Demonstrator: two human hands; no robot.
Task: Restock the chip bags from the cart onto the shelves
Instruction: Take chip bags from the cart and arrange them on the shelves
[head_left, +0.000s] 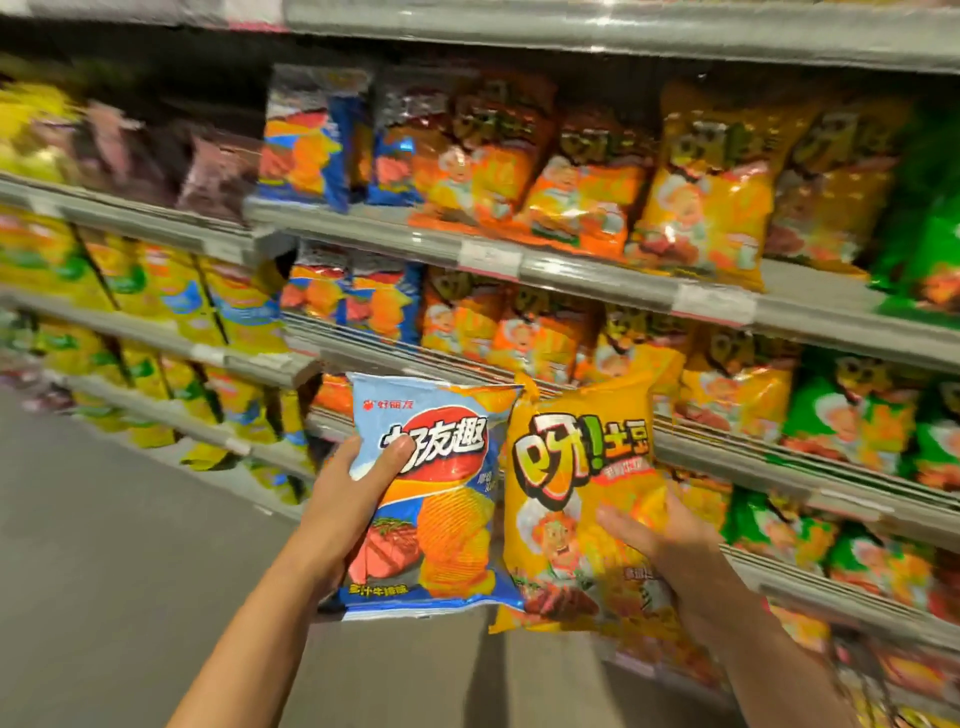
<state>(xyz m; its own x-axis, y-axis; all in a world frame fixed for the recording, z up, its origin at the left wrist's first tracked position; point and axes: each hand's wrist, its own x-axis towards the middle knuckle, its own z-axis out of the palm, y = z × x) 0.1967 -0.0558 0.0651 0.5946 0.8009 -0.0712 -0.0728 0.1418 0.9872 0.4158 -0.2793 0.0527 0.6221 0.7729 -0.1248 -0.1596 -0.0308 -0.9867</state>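
Note:
My left hand grips a blue chip bag with a steak and ridged chips printed on it, held upright in front of me. Beside it, my right hand holds a yellow-orange chip bag with a cartoon chef on it, thumb across its front. The two bags touch side by side. Both are raised before the grey shelves, which carry rows of matching blue bags and orange bags. The cart is out of view.
Green bags fill the shelf tiers at the right, yellow bags those at the left. Dark reddish bags lie on the upper left tier. Grey aisle floor spreads at the lower left.

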